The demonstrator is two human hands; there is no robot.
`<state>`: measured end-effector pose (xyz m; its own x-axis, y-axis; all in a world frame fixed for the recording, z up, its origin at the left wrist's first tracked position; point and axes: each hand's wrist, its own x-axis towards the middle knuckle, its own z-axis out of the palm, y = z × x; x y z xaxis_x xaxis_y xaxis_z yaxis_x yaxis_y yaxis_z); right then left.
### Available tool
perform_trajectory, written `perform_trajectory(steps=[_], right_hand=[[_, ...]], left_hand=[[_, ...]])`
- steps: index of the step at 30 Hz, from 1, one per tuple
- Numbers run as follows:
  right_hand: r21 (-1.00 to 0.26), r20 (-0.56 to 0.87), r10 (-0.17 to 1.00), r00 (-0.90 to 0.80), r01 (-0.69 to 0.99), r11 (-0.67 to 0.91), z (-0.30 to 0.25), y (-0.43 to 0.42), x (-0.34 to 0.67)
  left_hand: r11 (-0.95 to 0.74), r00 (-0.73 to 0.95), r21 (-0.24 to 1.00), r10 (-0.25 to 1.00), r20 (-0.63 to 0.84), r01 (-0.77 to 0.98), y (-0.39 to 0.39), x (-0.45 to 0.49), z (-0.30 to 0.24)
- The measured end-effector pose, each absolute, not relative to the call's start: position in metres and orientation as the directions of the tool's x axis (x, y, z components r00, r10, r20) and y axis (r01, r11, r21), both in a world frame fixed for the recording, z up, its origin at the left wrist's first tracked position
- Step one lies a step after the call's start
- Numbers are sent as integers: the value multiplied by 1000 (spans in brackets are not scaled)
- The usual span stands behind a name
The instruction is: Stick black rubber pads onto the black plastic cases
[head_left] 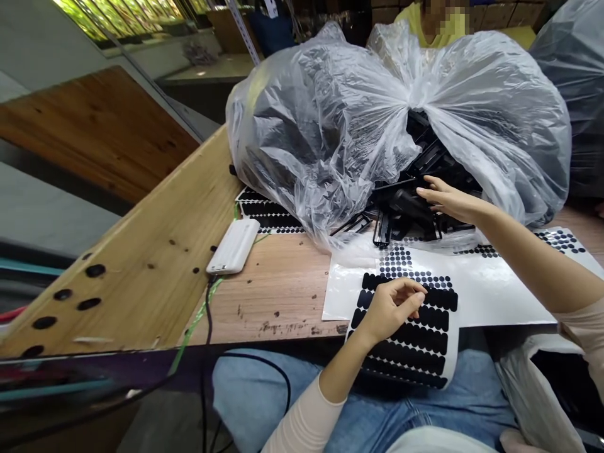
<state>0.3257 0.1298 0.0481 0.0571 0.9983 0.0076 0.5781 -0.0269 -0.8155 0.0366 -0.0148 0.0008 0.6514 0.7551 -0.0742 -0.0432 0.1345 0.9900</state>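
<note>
My left hand [389, 308] hovers over a sheet of black stickers [410, 340], thumb and fingers pinched together; whatever may be between the fingertips is too small to make out. The sheet hangs over the table's front edge above my lap. Farther back, my right hand [448, 200] is at a heap of black plastic parts [401, 211], its fingers stretched out and apart. These parts spill from the mouth of a large clear plastic bag [509, 107]. Under the sticker sheet lies a white sheet [500, 296] with rows of small black dots [399, 258].
A white power bank [234, 246] with a black cable lies at the left, by a wooden board [155, 251] with black dots stuck on it. Another sticker sheet [268, 214] is partly under the bag. An open bag [533, 377] stands at lower right. Behind sits a person in yellow.
</note>
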Motion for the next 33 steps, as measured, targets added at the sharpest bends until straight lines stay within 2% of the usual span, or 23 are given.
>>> perform_trajectory(steps=[2, 5, 7, 9, 12, 15, 17, 19, 20, 21, 22, 24, 26, 30, 33], right_hand=[[-791, -7, 995, 100, 608, -67, 55, 107, 333], [-706, 93, 987, 128, 708, -25, 59, 71, 333], [-617, 202, 979, 41, 781, 94, 54, 50, 323], [-487, 290, 950, -120, 836, 254, 43, 35, 308], [-337, 327, 905, -273, 861, 381, 25, 30, 288], [-368, 332, 918, -217, 866, 338, 17, 35, 279], [-464, 344, 932, -115, 842, 276, 24, 33, 278], [-728, 260, 964, 63, 669, 152, 37, 24, 275], [-872, 139, 981, 133, 486, 58, 44, 17, 272], [-963, -13, 989, 146, 265, -52, 51, 8, 268], [-985, -156, 983, 96, 60, -162, 56, -2, 262], [-929, -315, 945, -83, -178, -325, 62, -21, 247], [-869, -366, 908, -205, -275, -412, 61, -38, 233], [-809, -418, 852, -316, -297, -507, 53, -58, 220], [-812, -420, 850, -319, -285, -509, 53, -64, 222]], left_hand=[[72, 634, 997, 772, -50, -10, -17, 39, 1], [-190, 588, 977, 803, 97, 97, -23, 43, 2], [-363, 576, 918, 789, 213, 158, -27, 45, 2], [-406, 583, 898, 776, 242, 168, -27, 45, 3], [-227, 574, 968, 809, 125, 109, -24, 41, 2], [30, 555, 999, 832, -17, -13, -18, 37, 0], [142, 550, 985, 832, -66, -97, -15, 35, -1], [202, 535, 965, 841, -84, -166, -12, 35, -3], [224, 520, 954, 850, -90, -201, -11, 35, -3], [243, 504, 941, 858, -96, -234, -10, 35, -4], [259, 491, 929, 865, -102, -264, -9, 35, -4], [278, 492, 910, 865, -98, -307, -9, 34, -3], [274, 526, 904, 848, -65, -329, -10, 34, -3], [270, 543, 876, 840, -11, -400, -12, 31, -3], [296, 536, 853, 844, -23, -430, -10, 29, -2]])
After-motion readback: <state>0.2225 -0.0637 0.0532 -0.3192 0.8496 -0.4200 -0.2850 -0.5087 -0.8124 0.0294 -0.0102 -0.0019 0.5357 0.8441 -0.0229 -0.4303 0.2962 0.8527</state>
